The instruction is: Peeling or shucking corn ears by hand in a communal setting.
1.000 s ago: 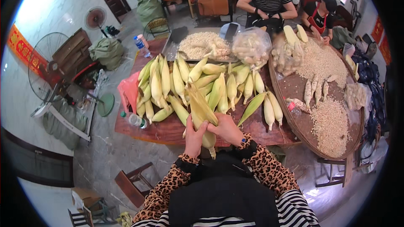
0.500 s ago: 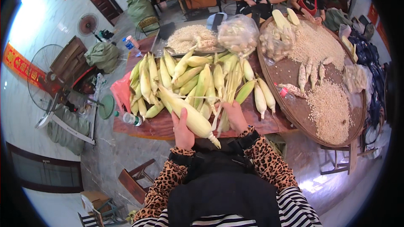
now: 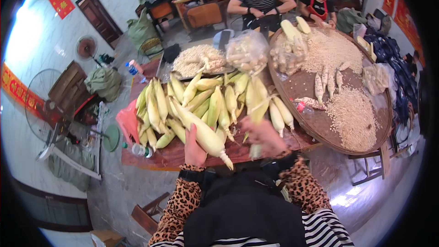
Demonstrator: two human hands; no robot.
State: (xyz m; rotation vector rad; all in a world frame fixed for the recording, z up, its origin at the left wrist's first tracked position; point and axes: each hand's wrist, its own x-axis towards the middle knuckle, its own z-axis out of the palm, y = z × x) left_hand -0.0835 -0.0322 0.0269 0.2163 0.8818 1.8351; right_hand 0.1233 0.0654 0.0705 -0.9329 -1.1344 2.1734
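Note:
My left hand (image 3: 195,147) is closed around a pale, partly husked ear of corn (image 3: 204,135), its stalk end pointing down toward me. To its right is my right hand (image 3: 264,138), smeared by motion beside green husk leaves (image 3: 259,105); whether its fingers grip any husk is unclear. Beyond both hands lies a heap of corn ears in green and yellow husks (image 3: 201,96) on the reddish wooden table (image 3: 169,156). Two pale ears (image 3: 280,113) rest to the right of the heap.
A large round woven tray (image 3: 299,87) with loose kernels (image 3: 354,119) and bare cobs overlaps the table's right side. Behind the heap are a kernel-filled metal tray (image 3: 199,59) and a bag of cobs (image 3: 247,52). Two people sit opposite. A bottle (image 3: 138,150) lies at left.
My right hand has moved away from the held ear, and the long husk strip no longer stretches across it. My left hand keeps its hold. The whole view has shifted slightly.

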